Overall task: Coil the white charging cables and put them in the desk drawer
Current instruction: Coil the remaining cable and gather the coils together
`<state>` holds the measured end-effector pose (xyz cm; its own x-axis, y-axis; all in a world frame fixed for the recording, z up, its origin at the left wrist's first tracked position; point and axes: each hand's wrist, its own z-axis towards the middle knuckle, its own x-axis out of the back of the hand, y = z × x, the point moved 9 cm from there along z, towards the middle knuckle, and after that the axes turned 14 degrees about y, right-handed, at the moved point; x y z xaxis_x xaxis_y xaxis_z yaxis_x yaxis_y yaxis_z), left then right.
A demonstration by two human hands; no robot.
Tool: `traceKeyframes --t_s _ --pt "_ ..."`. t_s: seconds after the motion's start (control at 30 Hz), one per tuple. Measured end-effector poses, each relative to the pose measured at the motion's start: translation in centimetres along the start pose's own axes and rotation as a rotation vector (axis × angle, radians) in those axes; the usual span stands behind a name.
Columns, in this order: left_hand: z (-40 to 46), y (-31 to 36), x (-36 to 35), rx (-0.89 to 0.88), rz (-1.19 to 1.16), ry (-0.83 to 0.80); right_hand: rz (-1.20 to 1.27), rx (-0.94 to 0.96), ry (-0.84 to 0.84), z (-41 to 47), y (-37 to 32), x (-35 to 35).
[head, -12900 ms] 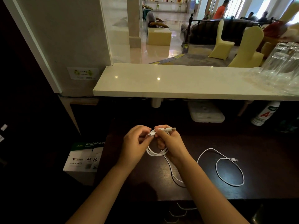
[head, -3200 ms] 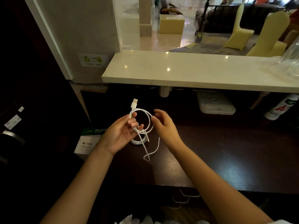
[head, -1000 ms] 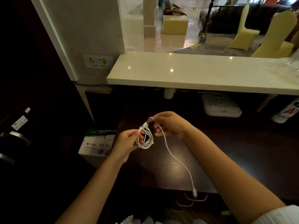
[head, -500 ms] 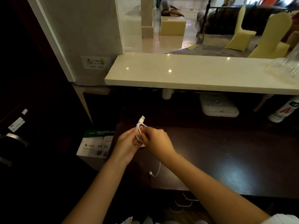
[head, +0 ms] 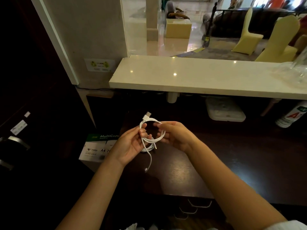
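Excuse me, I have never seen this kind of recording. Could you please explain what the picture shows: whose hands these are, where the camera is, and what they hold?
There is no machine here. A person wears a camera on the head, so you look forward and down at their own two bare hands. The left hand and the right hand together hold a white charging cable, wound into loops above a dark wooden desk. Its USB plug sticks up at the top, and a short loose end hangs below the coil. Under the desk's front edge you see metal drawer handles. Behind the desk is a pale stone counter. A box of A4 paper stands at the left, lower than the desk.
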<state>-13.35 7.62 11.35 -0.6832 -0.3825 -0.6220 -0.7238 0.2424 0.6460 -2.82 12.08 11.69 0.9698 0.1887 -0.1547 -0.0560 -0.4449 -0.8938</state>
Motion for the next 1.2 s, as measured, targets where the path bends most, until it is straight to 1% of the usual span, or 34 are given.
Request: traceKeyframes --t_s 0.07,0.17,0.33,0.4,0.47,0.5,0.6,0.63,0.67,0.73,0.83,0.9,0.93,0.97,1.0,1.03,1.1,1.13,1.17,1.2 --pt "0.0 0.2 0.0 -0.010 -0.007 -0.007 -0.003 -0.026 -0.004 0.3 -0.1 0.8" --pt "0.0 0.3 -0.3 -0.024 0.019 -0.032 -0.085 0.001 0.006 0.7 -0.2 1.7" --pt "0.2 -0.1 -0.5 -0.069 0.083 -0.011 -0.291 0.221 0.115 0.7 -2.0 2.8" --pt "0.4 -0.1 -0.5 -0.089 0.083 0.007 -0.308 0.288 0.176 0.5 -2.5 2.9" --pt "0.6 0.1 -0.5 -0.108 0.065 0.023 -0.278 0.290 0.191 0.5 -2.4 2.8" --pt "0.7 0.2 -0.3 -0.115 0.055 0.033 -0.236 0.259 0.151 0.4 -2.1 2.6" --pt "0.9 0.4 0.4 -0.127 0.036 0.067 -0.064 0.111 -0.080 0.0 -0.8 1.5" --pt "0.8 0.4 0.5 -0.127 0.035 0.074 -0.048 0.086 -0.114 -0.1 -0.6 1.4" --pt "0.8 0.4 0.6 -0.126 0.034 0.080 -0.050 0.077 -0.113 -0.1 -0.6 1.6" --pt "1.0 0.2 0.4 -0.122 0.028 0.089 -0.083 0.090 -0.049 0.4 -0.7 2.1" --pt "1.5 -0.1 0.1 -0.115 -0.001 0.098 -0.179 0.187 0.066 0.7 -1.6 2.7" --pt "1.8 0.1 0.0 -0.118 -0.033 0.107 -0.187 0.243 0.156 0.7 -2.1 3.1" --pt "1.9 0.3 0.0 -0.127 -0.058 0.115 -0.172 0.235 0.207 0.6 -1.9 3.5" --pt "2.0 0.7 0.1 -0.139 -0.089 0.123 -0.165 0.186 0.239 0.4 -1.4 3.8" --pt "2.0 1.1 0.2 -0.149 -0.124 0.132 -0.178 0.089 0.229 0.2 -0.1 3.6" --pt "2.1 1.4 0.3 -0.153 -0.162 0.142 -0.213 -0.042 0.170 -0.3 1.8 3.0" --pt "2.2 1.7 0.5 -0.143 -0.235 0.150 -0.237 -0.303 -0.020 -2.3 6.3 0.8" --pt "2.2 1.7 0.4 -0.135 -0.257 0.147 -0.167 -0.395 -0.077 -2.9 8.0 -0.3" --pt "2.2 1.5 0.3 -0.129 -0.266 0.142 -0.026 -0.467 -0.073 -3.0 9.0 -1.0" --pt "2.1 1.3 0.2 -0.124 -0.261 0.137 0.171 -0.516 -0.023 -2.6 9.5 -1.4"
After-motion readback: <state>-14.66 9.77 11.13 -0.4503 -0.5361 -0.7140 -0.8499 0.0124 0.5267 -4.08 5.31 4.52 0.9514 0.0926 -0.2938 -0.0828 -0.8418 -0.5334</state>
